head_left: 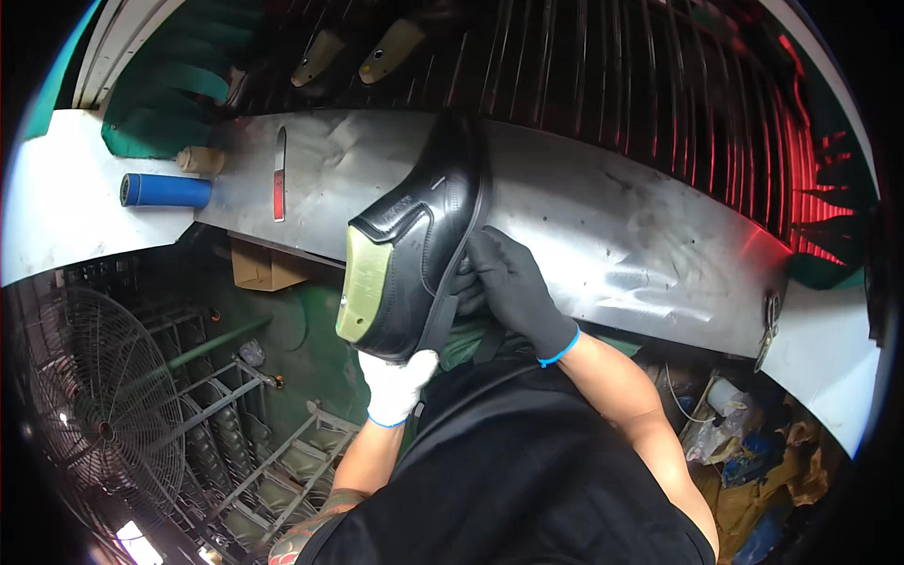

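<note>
A black leather shoe [438, 202] is held up over the near edge of the metal bench, its toe pointing away from me. Inside it sits a yellow-green shoe last [365, 287], showing at the shoe's opening. My left hand [399, 381], in a white glove, is closed around the heel end from below. My right hand [508, 282], in a black glove with a blue cuff, has its fingers bent and pressed against the sole's edge on the right side. Part of those fingertips is hidden behind the shoe.
Across the metal bench [603, 235] lies a red-handled knife [279, 193], left of the shoe. Beside it are a blue cylinder [166, 190] and a tan roll [200, 160]. Metal bars [603, 66] with more shoes run behind. A fan [104, 428] and metal racks [282, 461] stand lower left.
</note>
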`<state>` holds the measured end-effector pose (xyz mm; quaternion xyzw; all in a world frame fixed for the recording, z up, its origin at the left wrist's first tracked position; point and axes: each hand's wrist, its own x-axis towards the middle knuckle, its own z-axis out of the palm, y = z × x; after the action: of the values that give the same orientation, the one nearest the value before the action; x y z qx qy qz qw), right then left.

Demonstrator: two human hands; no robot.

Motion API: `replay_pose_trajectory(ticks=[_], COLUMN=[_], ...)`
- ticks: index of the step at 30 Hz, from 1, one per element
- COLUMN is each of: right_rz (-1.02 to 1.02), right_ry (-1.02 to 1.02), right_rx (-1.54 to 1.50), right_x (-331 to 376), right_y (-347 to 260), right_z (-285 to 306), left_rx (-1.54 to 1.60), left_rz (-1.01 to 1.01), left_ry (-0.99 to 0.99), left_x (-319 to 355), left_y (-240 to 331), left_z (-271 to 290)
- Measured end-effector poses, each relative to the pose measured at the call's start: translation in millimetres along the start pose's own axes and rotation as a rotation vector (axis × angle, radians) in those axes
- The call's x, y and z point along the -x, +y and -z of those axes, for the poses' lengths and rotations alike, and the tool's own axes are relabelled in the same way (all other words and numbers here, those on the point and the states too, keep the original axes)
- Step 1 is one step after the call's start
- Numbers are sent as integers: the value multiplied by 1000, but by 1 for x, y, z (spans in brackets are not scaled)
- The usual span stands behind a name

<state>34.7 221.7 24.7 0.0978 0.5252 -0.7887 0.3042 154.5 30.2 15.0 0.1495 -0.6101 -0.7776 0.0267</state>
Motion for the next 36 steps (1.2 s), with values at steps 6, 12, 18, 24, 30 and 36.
replay_pose_trajectory(ticks=[6,12,18,24,30,36], right_rz=[13,130,-41,-94,431,326], right_ry=[-64,0,-169,-117,-25,-61], right_rx=[38,159,-546,-237,770,946], right_x=[-12,-3,51,83,81,97], right_y=[1,5,0,-45,-39,-40], right_z=[10,15,29,62,83,76], left_rx=[-54,-174,-806,-539,287,679], left_rz=[-21,-16,-705,-454,-95,-138], left_ry=[-20,-17,-291,-529,-537,-1029], left_x=[-3,-3,-19,-64,-151,-173], left_y=[16,27,39,36,73,76], left_z=[-15,-28,-45,-51,-87,-103])
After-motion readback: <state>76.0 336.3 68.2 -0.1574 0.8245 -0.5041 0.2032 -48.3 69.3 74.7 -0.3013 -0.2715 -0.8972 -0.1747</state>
